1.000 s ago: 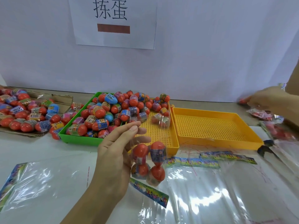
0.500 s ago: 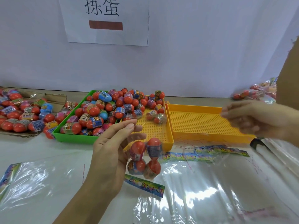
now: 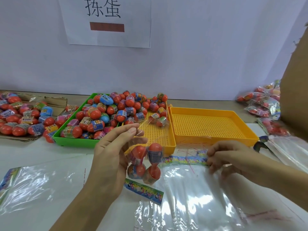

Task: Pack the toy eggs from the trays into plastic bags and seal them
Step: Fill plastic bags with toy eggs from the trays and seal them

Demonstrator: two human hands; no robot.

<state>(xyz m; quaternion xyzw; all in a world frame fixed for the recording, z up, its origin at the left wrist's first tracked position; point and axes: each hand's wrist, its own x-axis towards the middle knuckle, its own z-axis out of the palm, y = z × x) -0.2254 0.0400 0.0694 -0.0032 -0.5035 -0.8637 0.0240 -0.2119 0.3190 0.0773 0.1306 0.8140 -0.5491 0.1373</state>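
left hand (image 3: 111, 157): holds up a clear bag (image 3: 145, 162) with four toy eggs | right hand (image 3: 228, 155): fingers curled on printed strip of flat bags (image 3: 188, 160) on table (image 3: 50, 152) | green tray (image 3: 75, 142): heaped with eggs | yellow trays (image 3: 215, 137): right one bare | filled bags (image 3: 263, 104): far right

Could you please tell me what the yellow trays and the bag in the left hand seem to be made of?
The yellow trays look like moulded hard plastic with a smooth, matte finish: even colour, a regular grid of holes, raised rims. The bag gripped by the left hand appears to be thin, clear, glossy plastic film: the eggs inside show through it, and it creases and glints.
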